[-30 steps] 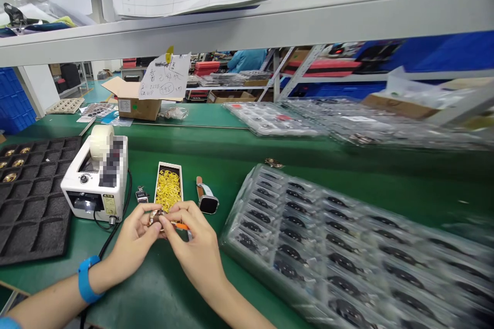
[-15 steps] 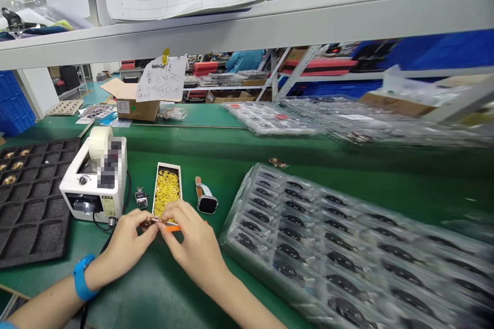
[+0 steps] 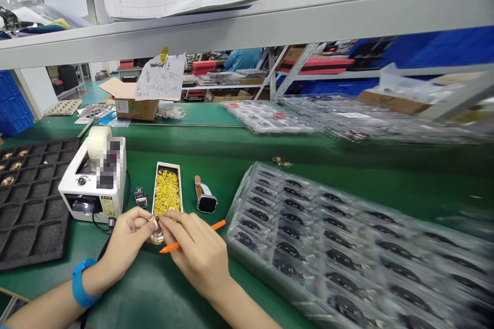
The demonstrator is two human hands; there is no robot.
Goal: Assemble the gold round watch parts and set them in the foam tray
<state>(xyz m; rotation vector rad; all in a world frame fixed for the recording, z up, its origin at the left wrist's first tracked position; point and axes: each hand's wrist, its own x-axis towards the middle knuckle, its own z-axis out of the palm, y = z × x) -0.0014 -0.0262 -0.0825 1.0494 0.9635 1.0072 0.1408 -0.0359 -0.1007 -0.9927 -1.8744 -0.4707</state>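
Green tabletop (image 3: 154,290) under fingers, grey shelf beam (image 3: 231,23) above and beyond. I have left hand (image 3: 125,244) pinching small gold-toned metal piece (image 3: 156,237); right hand (image 3: 203,257) has fingers narrow, tips seemingly touching piece's right side, orange stick (image 3: 170,248) tucked crosswise beneath them. Exact contact hidden. White box (image 3: 169,165) of yellow rings (image 3: 166,187) just beyond fingertips, smartwatch (image 3: 207,203) farther right, white dispenser (image 3: 83,185) to left. My judgement: steady left pinch, light right pressure, stick ends clear of metal, work low over tabletop.
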